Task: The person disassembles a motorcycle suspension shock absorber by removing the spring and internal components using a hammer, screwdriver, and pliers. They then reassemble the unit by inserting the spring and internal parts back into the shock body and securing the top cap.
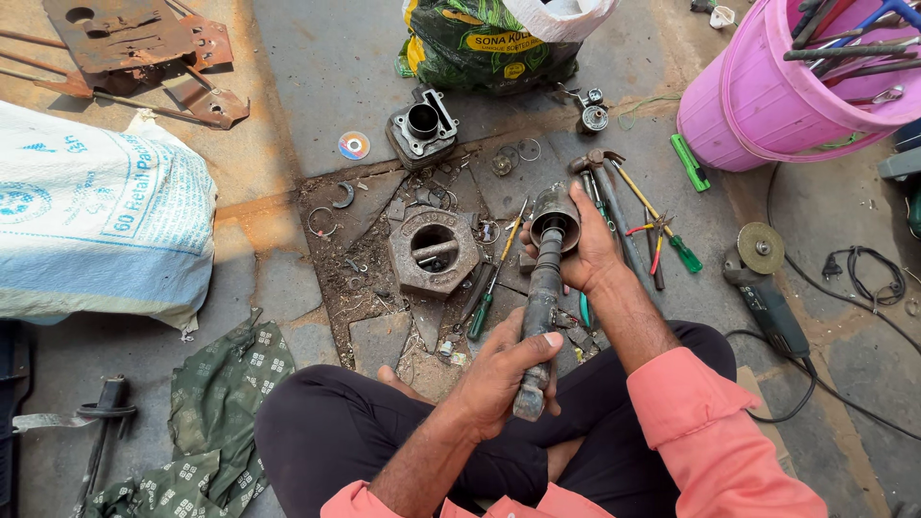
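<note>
Beyond the hexagonal metal block [434, 251] on the floor sits an engine cylinder [422, 125], with a small disc [353, 145] to its left. Right of the block lie screwdrivers [662, 230] and a hammer [602, 182]; farther right are an angle grinder [767, 297] and a pink bucket [767, 96] of tools. A white sack [96, 221] lies well left of the block. Just right of the block, the grimy, dark steel shaft [542, 307] is held upright: the left hand [499, 369] is closed around its lower end, the right hand [590, 249] cups its wide, cup-shaped top.
</note>
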